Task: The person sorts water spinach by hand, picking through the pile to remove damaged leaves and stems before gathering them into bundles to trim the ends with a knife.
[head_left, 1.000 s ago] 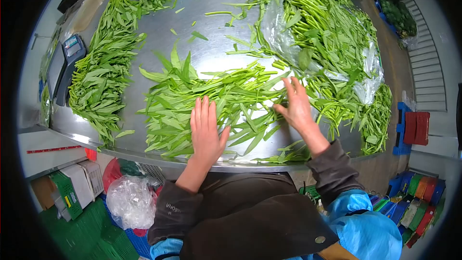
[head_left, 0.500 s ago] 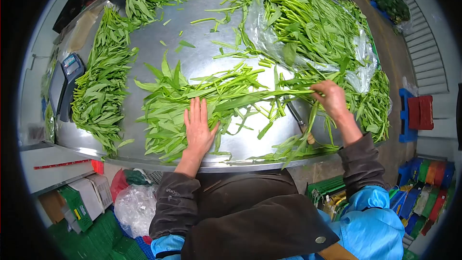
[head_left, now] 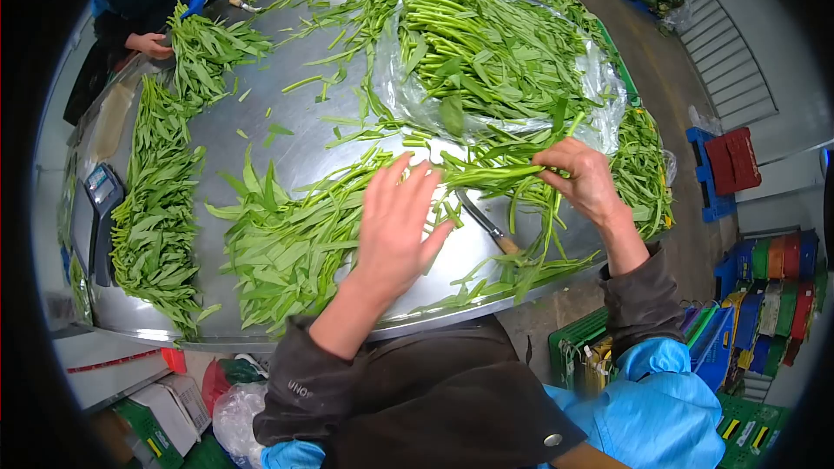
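Note:
My right hand [head_left: 586, 181] pinches a few water spinach stems [head_left: 495, 175] between thumb and fingers, their leafy ends trailing left. Over the middle of the metal table, my left hand [head_left: 398, 221] is raised with fingers spread, holding nothing. Just left of it lies a loose pile of water spinach [head_left: 287, 252], leaves pointing left. A knife [head_left: 488, 224] with a wooden handle rests on the table between my hands, partly under stray stems. Beyond my right hand is a large heap of water spinach [head_left: 486, 52] on a clear plastic bag [head_left: 391, 78].
A row of greens [head_left: 156, 217] lines the table's left side, beside a grey scale [head_left: 104, 191]. At the far left, a co-worker's gloved hand [head_left: 195, 5] and bare hand [head_left: 149, 45] hold a bunch. A red box [head_left: 732, 161] stands off the right edge.
My left hand has lifted off the pile and moved right. My right hand still pinches stems, now bunched and drawn closer to it. The whole view has shifted, showing more of the co-worker.

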